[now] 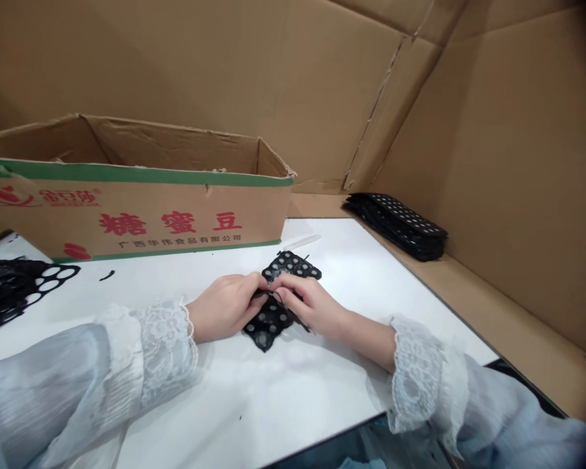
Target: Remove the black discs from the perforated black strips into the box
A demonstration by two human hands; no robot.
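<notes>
A black sheet with rows of pale round spots (267, 320) lies slantwise on the white table, below both my hands. My left hand (229, 301) comes in from the left, its thumb and fingers closed in a pinch over the middle of the sheet. Meeting it fingertip to fingertip, my right hand (312, 301) is closed as well. Between the two sets of fingertips runs a thin black strip (268, 292), one end showing below the right hand. My fingers hide the middle of the sheet.
A cardboard box (185, 215) with a green border and red lettering stands at the back left. Black perforated scraps (10, 293) are heaped at far left. Stacked black dotted sheets (400, 225) lie at right by the cardboard wall (527, 163). A pale sliver (300, 242) lies behind the sheet.
</notes>
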